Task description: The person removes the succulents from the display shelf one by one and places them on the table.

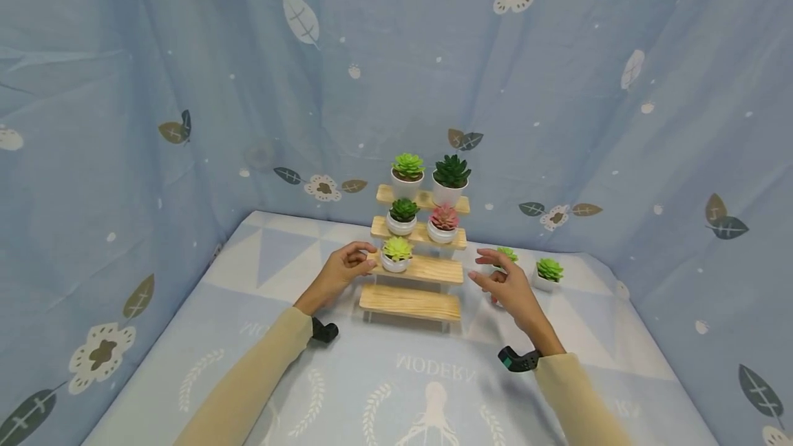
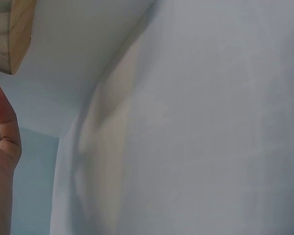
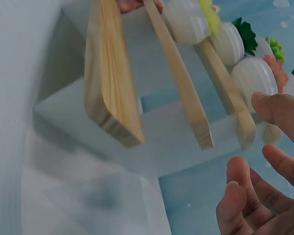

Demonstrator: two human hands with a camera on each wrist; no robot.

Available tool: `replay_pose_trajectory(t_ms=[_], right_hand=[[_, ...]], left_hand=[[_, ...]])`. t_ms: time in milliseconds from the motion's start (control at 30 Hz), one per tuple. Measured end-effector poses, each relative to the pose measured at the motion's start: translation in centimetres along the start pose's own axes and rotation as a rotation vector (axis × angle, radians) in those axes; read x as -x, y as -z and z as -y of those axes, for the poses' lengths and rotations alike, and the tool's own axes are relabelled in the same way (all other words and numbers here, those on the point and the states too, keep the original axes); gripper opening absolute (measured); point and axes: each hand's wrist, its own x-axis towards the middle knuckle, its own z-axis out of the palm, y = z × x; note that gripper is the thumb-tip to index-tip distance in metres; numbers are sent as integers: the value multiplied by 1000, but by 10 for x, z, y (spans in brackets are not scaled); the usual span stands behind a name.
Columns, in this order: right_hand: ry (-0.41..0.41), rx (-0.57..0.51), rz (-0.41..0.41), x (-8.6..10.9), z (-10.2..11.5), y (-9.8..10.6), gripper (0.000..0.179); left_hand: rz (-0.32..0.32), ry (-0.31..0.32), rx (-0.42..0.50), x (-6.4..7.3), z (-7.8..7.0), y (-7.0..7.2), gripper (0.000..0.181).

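Observation:
A tiered wooden plant stand [image 1: 410, 303] holds potted artificial succulents. My left hand [image 1: 339, 271] is at the left end of its second step from the bottom, thumb and fingers pinching the board's end. Right beside those fingertips sits a yellow-green succulent [image 1: 396, 249] in a white pot. My right hand [image 1: 509, 289] hovers off the stand's right side, thumb and fingers spread apart and holding nothing. Behind it a light-green succulent [image 1: 506, 256] is partly hidden. In the right wrist view the right fingers [image 3: 240, 191] curve loosely in the air near the board ends.
Dark-green [image 1: 403, 210] and pink [image 1: 443, 217] succulents occupy the step above, with two taller pots, one light green [image 1: 407, 167] and one dark green [image 1: 451, 172], on top. Another light-green succulent [image 1: 548, 270] stands at the right. Patterned blue curtains [image 1: 384, 74] enclose the table.

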Motion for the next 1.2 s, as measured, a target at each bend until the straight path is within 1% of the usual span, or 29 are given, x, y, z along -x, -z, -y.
replay_pose_trajectory(t_ms=[67,267,500,700,900,1200], right_hand=[[7,-10,8,-1,3,-6,59],[64,-20,38,-4,9,-19,55],[119,-49,123,-6,16,-31,49],[146,-24,192,-8,23,-40,52],[144,-32,208,-10,29,-48,54],[141,-23,202,-13,35,-62,58]], left_hand=[[-1,1,-4,1,-1,0,37],[0,13,-2,2,-3,2,37],[-5,10,-3,0,-1,3,37],[-1,14,-6,1,-2,2,38],[2,2,-5,1,-3,1,38],[8,-5,-1,2,-4,1,38]])
